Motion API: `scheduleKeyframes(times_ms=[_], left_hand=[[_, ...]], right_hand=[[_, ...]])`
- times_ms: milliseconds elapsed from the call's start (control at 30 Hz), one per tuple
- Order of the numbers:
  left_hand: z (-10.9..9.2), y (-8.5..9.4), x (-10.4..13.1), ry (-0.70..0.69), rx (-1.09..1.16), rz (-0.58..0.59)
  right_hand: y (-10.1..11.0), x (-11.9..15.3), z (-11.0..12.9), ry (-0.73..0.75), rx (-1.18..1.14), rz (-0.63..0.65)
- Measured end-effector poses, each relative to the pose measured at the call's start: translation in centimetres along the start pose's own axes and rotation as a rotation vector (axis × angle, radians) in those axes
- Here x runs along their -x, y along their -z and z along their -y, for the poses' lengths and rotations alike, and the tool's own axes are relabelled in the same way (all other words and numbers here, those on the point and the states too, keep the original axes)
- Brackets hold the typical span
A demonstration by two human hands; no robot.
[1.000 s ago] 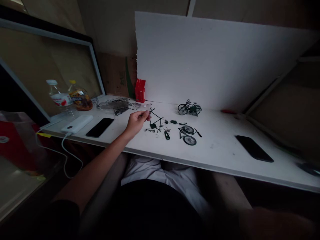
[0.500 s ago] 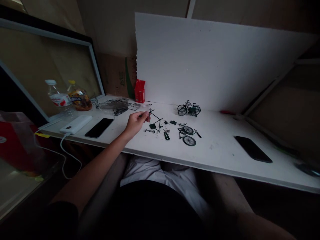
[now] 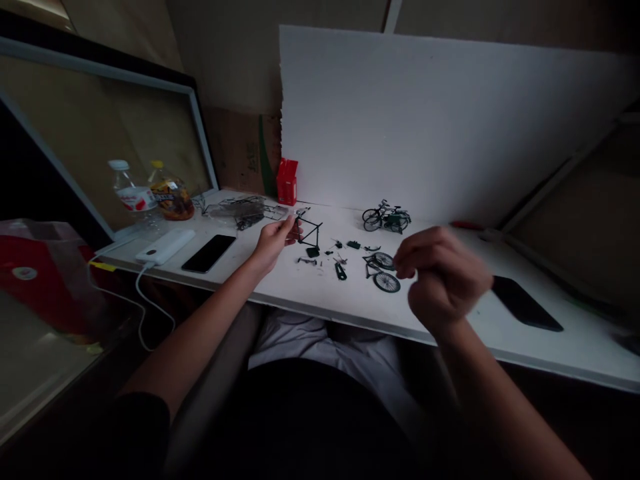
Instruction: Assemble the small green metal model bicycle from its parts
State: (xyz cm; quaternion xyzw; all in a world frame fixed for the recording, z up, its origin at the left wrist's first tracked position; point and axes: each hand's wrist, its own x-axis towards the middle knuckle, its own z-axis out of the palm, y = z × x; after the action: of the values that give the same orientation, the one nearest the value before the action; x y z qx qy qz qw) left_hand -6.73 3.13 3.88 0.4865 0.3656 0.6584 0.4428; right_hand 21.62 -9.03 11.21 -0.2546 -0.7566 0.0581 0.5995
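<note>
My left hand pinches a dark green miniature bicycle frame between thumb and fingers, holding it upright just above the table. My right hand hangs over the table to the right, blurred by motion, its fingers curled. Whether anything is in it cannot be made out. Closest to it lie two small spoked wheels, the nearer wheel and the farther wheel, beside a thin dark fork-like part. Between the hands are several small parts, including a green slotted piece and a dark green block.
An assembled miniature bicycle stands at the back. Phones lie left and right. A white power bank trails a cable over the edge. Two bottles, a red box and a bag of thin parts are at the back left.
My right hand has come up from below the table edge to above its right side. My left hand still holds the bicycle frame, now turned slightly. The view has shifted a little.
</note>
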Motion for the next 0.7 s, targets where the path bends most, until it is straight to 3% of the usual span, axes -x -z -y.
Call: scheduleKeyframes(times_ms=[67,133,233,333,467,700], left_hand=[[0.1,0.3,-0.2,0.021,0.002,-0.009],[0.2,0.5,-0.3,0.039,0.003,-0.019],[0.3,0.6,-0.3,0.067,0.038,-0.02],[0.1,0.7,-0.3,0.049,0.088,0.029],[-0.4,0.8,-0.3,-0.003,0.106,0.08],[-0.3,0.8,-0.4,0.026,0.102,0.133]], right_hand=[[-1.1,-0.1,-2.0,0.008,0.059,-0.015],[-2.6,0.2,-3.8,-0.114,0.066,0.09],[-5.8,1.0,-6.1,-0.205,0.169,0.433],[-9.3,1.5,-7.8,-0.156,0.424,0.689],[-12.6,1.1,-9.0,-0.122,0.726,0.768],[-14.7,0.4,-9.3,-0.044,0.813,0.91]])
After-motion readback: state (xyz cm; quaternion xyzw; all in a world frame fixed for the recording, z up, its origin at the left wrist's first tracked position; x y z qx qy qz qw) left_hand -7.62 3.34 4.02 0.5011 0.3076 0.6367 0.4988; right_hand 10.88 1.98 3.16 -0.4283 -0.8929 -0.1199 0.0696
